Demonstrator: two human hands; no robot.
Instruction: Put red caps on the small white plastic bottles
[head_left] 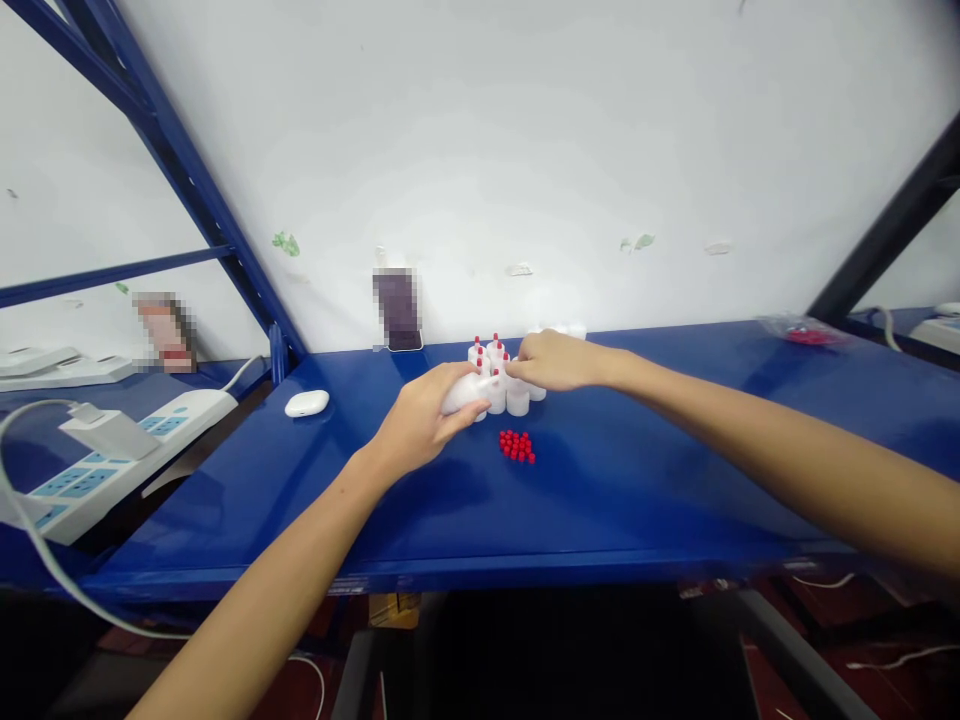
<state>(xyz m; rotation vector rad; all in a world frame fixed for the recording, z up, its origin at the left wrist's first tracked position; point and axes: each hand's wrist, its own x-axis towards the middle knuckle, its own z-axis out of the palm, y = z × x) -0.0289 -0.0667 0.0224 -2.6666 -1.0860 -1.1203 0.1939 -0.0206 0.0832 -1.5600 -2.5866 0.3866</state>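
My left hand (pixel 422 418) is wrapped around a small white squeeze bottle (pixel 461 393), held tilted with its narrow end toward the right. My right hand (pixel 551 360) is closed, its fingertips beside the bottle group; what they pinch, if anything, is hidden. Several white bottles (pixel 517 400) stand upright close together behind and between the hands, many topped with red caps (pixel 495 338). In front of them, a cluster of loose red caps (pixel 517 446) lies on the blue tabletop (pixel 600 500).
A phone (pixel 399 308) leans on the wall at the back. To the left lie a white earbud case (pixel 307 403) and a power strip (pixel 127 460) with a plugged-in charger (pixel 112 434). A clear bag with red pieces (pixel 806 332) rests at the far right. Blue posts (pixel 202 190) flank the table.
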